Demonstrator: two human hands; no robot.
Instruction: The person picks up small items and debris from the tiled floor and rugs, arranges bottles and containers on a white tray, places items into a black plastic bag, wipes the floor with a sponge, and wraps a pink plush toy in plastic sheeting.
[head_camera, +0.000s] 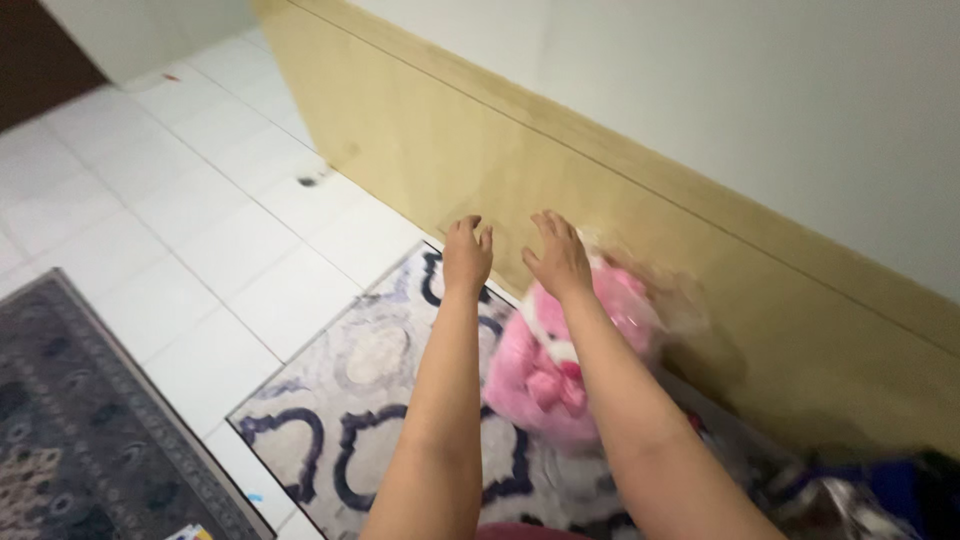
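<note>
A person's left hand (467, 255) and right hand (558, 260) stretch forward, fingers loosely spread and empty, above a pink plush toy in clear wrap (560, 355) lying on a patterned rug (350, 400) at five o'clock of them; nothing is gripped yet.

Home: tiled floor (200, 220), rugs (360, 400), plush toy (545, 370)
</note>
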